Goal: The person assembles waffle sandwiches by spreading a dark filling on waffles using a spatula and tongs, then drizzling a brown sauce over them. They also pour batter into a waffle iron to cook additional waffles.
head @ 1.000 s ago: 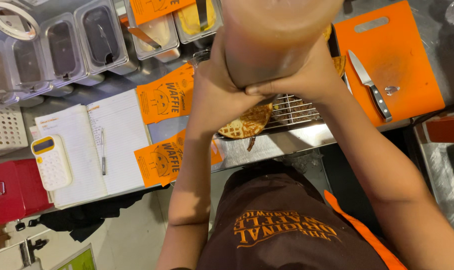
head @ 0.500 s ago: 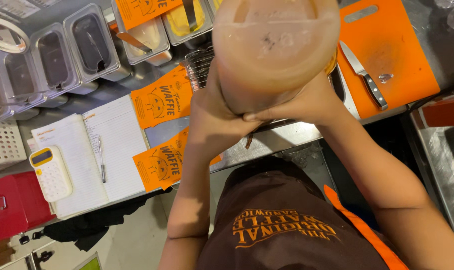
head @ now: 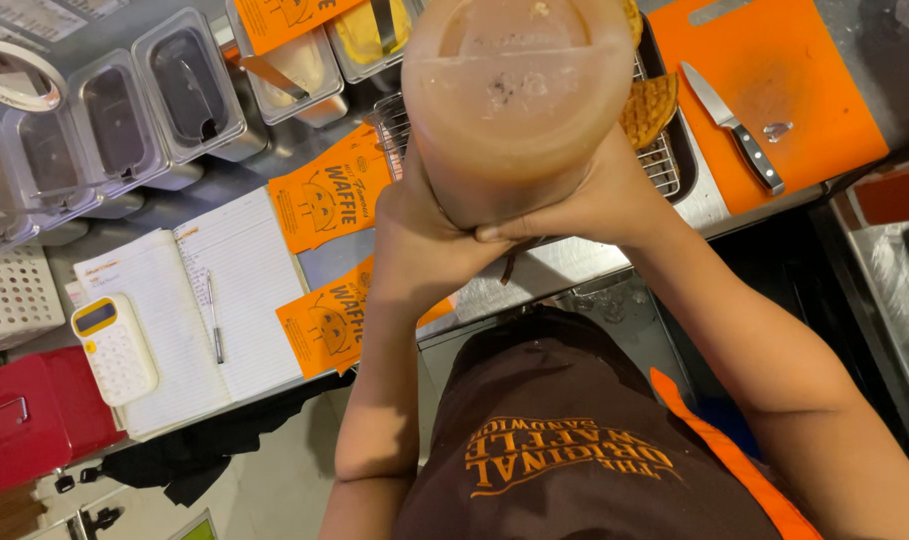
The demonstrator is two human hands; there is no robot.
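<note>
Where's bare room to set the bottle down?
Both hands, left hand and right hand, grip the bottle. Free: orange board right of the knife; steel strip below the rack. Crowded left: notebook, calculator, tubs.

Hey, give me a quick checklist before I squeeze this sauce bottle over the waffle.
1. Both hands on bottle: left hand and right hand wrap the brown squeeze bottle; ok.
2. Nozzle aim: hidden beneath the bottle; cannot tell.
3. Waffle on wire rack: partly visible behind the bottle; ok.
4. Knife out of the way: lies on the orange cutting board, apart from the hands; ok.
5. Open notebook away from drips: off to the side; ok.
</note>
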